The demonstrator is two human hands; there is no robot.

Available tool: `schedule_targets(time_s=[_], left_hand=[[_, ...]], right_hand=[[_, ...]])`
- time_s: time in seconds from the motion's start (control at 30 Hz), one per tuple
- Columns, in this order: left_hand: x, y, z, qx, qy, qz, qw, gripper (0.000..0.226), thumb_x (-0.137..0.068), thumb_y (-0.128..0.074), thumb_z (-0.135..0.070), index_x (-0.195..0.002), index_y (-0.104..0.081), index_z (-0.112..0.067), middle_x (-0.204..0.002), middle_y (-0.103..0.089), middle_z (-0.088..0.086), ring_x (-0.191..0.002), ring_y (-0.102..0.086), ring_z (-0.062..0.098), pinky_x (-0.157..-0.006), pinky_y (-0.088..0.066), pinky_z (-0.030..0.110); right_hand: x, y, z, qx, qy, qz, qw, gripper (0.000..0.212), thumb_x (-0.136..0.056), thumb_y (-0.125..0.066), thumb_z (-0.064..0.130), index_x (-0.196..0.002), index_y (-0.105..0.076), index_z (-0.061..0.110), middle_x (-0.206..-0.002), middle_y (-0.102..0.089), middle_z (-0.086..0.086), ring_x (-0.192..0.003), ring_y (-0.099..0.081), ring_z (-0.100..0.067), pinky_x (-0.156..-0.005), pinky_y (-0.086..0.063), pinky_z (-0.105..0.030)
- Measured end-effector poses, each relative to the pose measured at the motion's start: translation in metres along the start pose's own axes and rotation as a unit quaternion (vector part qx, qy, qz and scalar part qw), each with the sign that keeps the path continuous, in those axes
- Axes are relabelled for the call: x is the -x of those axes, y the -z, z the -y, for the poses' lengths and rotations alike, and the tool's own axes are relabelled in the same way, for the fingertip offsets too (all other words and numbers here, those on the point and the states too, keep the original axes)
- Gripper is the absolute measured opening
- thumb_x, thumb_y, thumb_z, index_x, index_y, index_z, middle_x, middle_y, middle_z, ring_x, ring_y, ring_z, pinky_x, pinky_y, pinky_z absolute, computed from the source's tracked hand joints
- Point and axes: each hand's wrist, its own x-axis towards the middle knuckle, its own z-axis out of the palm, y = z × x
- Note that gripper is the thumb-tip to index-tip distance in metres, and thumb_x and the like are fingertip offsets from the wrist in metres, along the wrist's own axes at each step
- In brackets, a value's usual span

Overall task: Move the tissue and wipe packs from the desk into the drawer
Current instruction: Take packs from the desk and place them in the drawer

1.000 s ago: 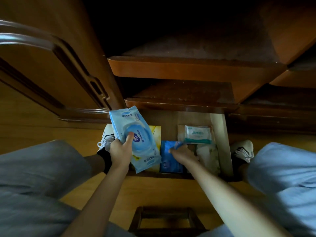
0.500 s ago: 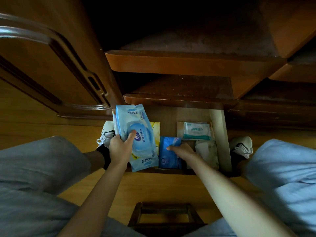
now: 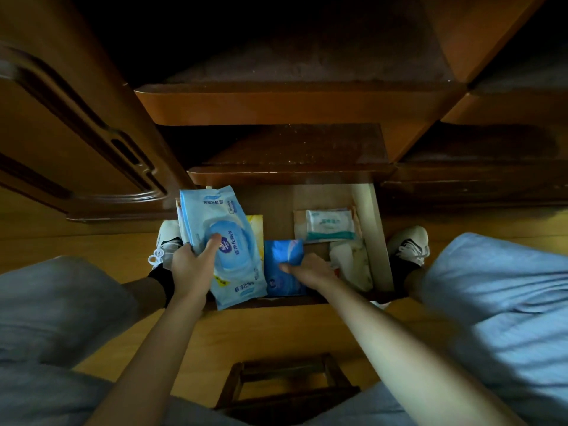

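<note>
The wooden drawer [image 3: 376, 235] stands pulled out below the desk. My left hand [image 3: 192, 267] grips a large light-blue wipe pack [image 3: 229, 241], held upright over the drawer's left side, thumb on its lid. My right hand [image 3: 309, 269] rests on a dark blue tissue pack [image 3: 281, 275] lying in the drawer's middle, fingers pressing on it. A small white and teal wipe pack [image 3: 329, 224] lies at the drawer's back right. A yellow pack [image 3: 257, 229] shows behind the large pack. White packs [image 3: 352, 262] lie at the front right.
An open cabinet door [image 3: 76, 142] hangs at the left. Desk shelves [image 3: 292, 103] overhang the drawer. My knees in grey trousers flank the drawer, with my shoes [image 3: 410, 245] on the wooden floor. A stool frame [image 3: 285, 385] stands below between my legs.
My right hand has pushed the dark blue pack down flat into the drawer. My left hand has kept the large wipe pack upright, shifting it slightly.
</note>
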Motion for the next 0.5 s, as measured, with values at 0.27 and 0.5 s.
schedule_targets(time_s=[0.27,0.5], left_hand=[[-0.002,0.032,-0.004,0.123,0.001,-0.150,0.981,0.021,-0.083,-0.077,-0.042,-0.085,-0.066,-0.024,-0.088,-0.074,-0.003,-0.078,-0.074,0.011,-0.063,-0.059,0.032],[-0.005,0.030,0.004,0.086,0.029,-0.132,0.987,0.035,-0.083,-0.073,-0.048,-0.098,-0.067,-0.017,-0.090,-0.073,-0.001,-0.079,-0.073,0.015,-0.062,-0.060,0.034]], right_hand=[[-0.003,0.022,0.001,-0.190,-0.004,-0.024,0.982,0.059,-0.059,-0.085,0.063,-0.102,-0.070,0.025,-0.097,-0.076,0.006,-0.088,-0.073,-0.014,-0.077,-0.060,-0.034],[-0.017,0.033,0.064,-0.398,-0.039,-0.134,0.907,0.052,-0.079,-0.080,0.047,-0.116,-0.056,0.020,-0.095,-0.067,0.001,-0.073,-0.061,-0.011,-0.049,-0.043,-0.022]])
